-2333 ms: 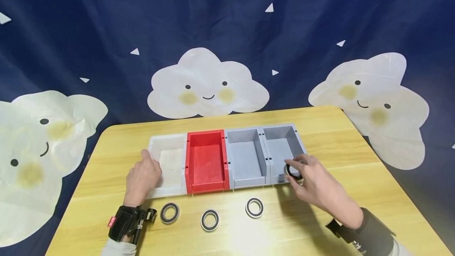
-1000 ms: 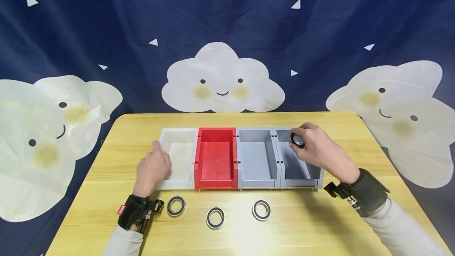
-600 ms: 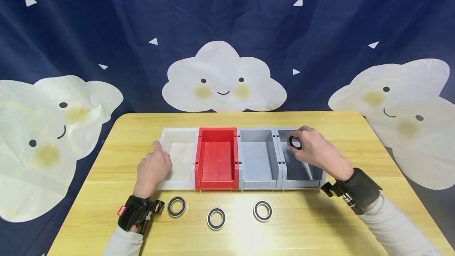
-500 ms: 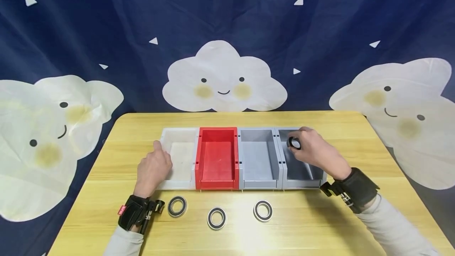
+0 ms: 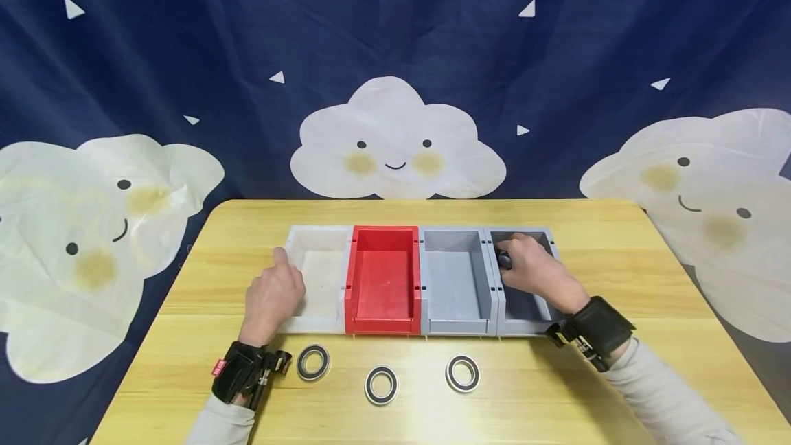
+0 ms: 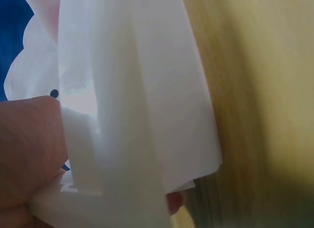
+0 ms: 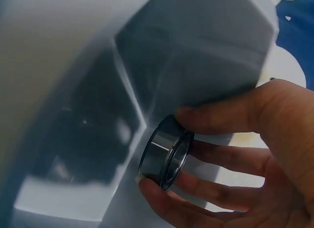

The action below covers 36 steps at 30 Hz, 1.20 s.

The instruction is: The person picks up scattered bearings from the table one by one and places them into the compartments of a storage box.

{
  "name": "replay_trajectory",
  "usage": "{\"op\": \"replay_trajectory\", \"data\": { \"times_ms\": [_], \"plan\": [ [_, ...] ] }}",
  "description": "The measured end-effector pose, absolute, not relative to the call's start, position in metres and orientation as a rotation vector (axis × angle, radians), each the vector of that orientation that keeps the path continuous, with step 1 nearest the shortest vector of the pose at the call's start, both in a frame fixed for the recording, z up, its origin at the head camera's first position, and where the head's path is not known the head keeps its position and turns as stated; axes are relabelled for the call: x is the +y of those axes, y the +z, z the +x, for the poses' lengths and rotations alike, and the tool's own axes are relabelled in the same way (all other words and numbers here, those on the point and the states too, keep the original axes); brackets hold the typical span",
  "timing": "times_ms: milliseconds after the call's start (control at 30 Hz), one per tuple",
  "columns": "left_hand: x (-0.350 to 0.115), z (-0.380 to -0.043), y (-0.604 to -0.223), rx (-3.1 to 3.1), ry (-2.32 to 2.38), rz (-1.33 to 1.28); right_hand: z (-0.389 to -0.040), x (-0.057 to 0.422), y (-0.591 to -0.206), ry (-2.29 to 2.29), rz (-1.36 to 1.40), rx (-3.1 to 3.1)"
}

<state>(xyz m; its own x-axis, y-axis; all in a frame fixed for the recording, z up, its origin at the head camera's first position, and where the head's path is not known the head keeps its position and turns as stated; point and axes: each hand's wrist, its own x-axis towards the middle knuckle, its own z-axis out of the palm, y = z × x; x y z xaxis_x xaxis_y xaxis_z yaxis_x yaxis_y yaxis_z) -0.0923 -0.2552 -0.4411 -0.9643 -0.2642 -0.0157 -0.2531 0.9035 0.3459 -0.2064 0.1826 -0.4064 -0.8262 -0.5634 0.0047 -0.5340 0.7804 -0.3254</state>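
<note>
My right hand (image 5: 536, 270) is down inside the rightmost grey bin (image 5: 525, 328), pinching a ball bearing (image 7: 159, 149) between thumb and fingertips. In the right wrist view the bearing stands on edge, tilted, near the bin's inner corner; whether it touches the bin I cannot tell. At the far left, my left hand (image 5: 274, 299) grips the side wall of the white bin (image 5: 315, 325); the left wrist view has the thumb on one side of the white plastic (image 6: 113, 110) and a fingertip (image 6: 175, 202) showing beneath.
A red bin (image 5: 383, 326) and another grey bin (image 5: 459, 327) stand between the two, all in one row. Three bearings lie flat on the wooden table in front: left (image 5: 301, 365), middle (image 5: 369, 385) and right (image 5: 450, 375). A cloud-patterned curtain (image 5: 247, 33) hangs behind.
My right hand has moved from the rightmost bin's front edge toward its back, then lowered inside with the bearing. The left hand keeps its grip on the white bin. The head view has shifted.
</note>
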Motion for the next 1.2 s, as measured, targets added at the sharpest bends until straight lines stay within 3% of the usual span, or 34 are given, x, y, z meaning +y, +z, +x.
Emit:
{"op": "replay_trajectory", "data": {
  "times_ms": [1200],
  "plan": [
    [-0.251, -0.09, -0.442, -2.991, -0.51, 0.391, -0.211, 0.184, -0.424, -0.418, -0.837, 2.89]
  ]
}}
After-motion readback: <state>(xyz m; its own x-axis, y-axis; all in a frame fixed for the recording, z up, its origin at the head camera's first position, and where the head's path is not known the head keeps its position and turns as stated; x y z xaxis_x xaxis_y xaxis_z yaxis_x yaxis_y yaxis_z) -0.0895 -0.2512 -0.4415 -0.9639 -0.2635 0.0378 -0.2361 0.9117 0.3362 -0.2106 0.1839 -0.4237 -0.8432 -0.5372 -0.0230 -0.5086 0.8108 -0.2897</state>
